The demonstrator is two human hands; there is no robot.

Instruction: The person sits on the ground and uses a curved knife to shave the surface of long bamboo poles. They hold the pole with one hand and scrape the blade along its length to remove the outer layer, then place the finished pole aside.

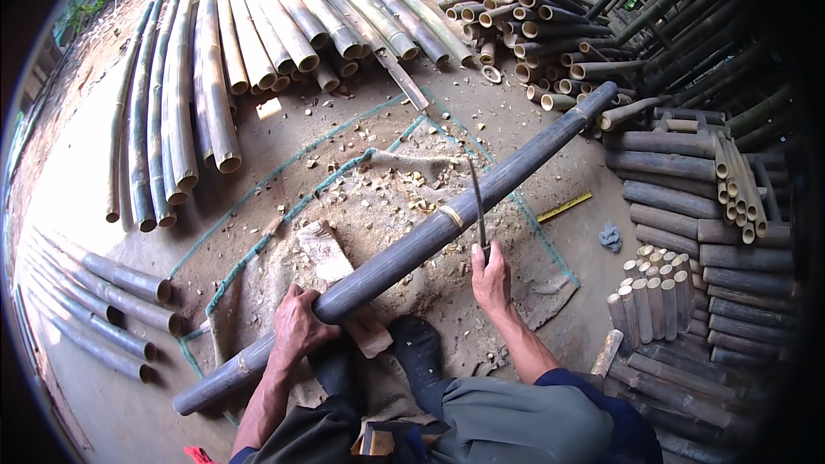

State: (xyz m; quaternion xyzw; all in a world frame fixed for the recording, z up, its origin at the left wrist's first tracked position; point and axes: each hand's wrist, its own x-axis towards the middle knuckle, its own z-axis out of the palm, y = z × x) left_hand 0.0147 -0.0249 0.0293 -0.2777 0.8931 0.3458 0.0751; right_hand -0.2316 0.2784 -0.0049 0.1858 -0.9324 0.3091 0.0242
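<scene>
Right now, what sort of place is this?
Likely a bamboo workshop: long cut poles lie in rows, short lengths are stacked at the right, and pale chips litter the ground around the dark pole in the left hand.

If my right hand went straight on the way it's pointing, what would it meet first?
Most likely the pole; the knife in your right hand crosses it in view. Depth is unclear, so the hand might pass above.
</scene>
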